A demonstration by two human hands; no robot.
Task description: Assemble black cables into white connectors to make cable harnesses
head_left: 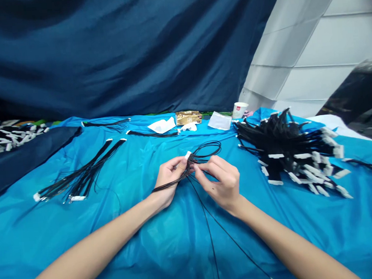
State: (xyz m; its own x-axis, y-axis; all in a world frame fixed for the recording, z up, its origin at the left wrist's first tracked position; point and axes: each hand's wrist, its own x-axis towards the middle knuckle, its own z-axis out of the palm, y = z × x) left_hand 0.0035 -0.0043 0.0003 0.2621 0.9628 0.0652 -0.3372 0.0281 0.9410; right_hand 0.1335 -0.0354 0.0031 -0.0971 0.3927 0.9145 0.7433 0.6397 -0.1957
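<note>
My left hand (170,179) is closed on a bundle of thin black wires (165,186), close below a white connector (188,155) at their upper end. To the right of it, my right hand (220,182) pinches some of the same wires between thumb and index finger. A loop of wire (210,145) curves above the right hand's fingers. Two loose wires (207,211) hang down from between the hands over the blue cloth, one ending in a small light tip at the lower right. The fingertips partly hide where the wires meet the connector.
Blue cloth (118,256) covers the table. Cable bundles (100,163) lie at left; a large pile of black cables with white connectors (282,140) is at right. Behind are a gold packet (188,118), white papers (220,121) and a paper cup (240,110). More cables (15,138) lie far left.
</note>
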